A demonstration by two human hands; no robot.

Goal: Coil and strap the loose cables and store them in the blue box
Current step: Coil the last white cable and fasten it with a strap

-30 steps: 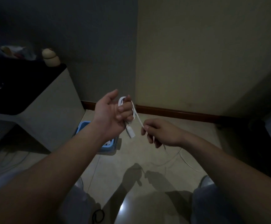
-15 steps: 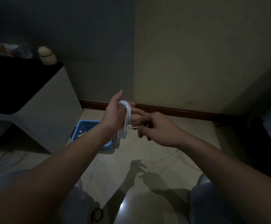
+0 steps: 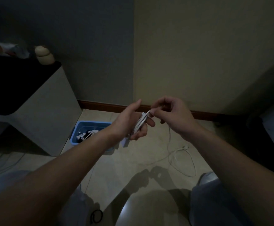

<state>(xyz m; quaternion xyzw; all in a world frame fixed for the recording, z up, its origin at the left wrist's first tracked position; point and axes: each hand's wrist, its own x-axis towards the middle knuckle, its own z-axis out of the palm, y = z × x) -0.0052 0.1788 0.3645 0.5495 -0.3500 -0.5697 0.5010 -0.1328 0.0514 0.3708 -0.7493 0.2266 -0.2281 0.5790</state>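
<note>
Cable now lifted over left hand by right hand.

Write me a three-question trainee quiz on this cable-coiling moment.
1. True or false: the blue box is empty.
2. The white cable is wound round which hand? A. left B. right C. neither
3. Fill in: the cable's loose tail lies on the ____.
Key: 1 false, coiled cables already lie in it; 2 A, left hand, while the right hand pinches the strand; 3 floor.
</note>
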